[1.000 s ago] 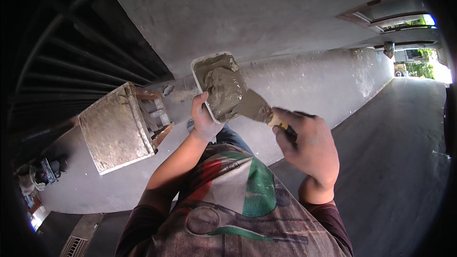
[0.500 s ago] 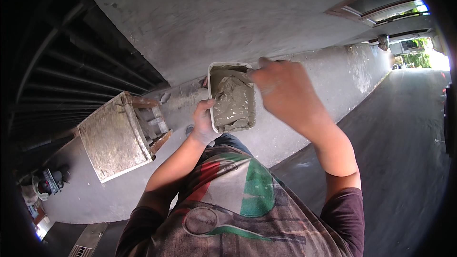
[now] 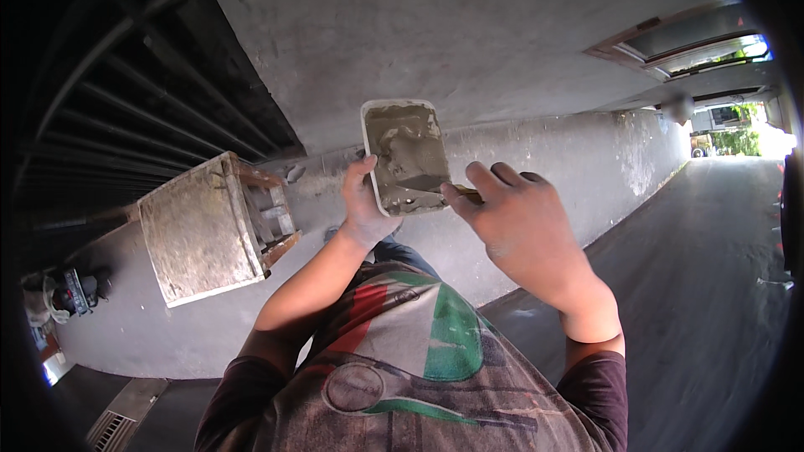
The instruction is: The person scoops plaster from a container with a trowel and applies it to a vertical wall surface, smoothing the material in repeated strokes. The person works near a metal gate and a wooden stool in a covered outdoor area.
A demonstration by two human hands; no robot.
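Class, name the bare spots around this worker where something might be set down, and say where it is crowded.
Bare: the stool top at left, and the pavement right of the right hand. Crowded: the mortar tray, held by the left hand.

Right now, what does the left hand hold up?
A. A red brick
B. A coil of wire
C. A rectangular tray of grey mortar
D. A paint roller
C: the left hand grips the edge of a rectangular tray filled with wet grey mortar.
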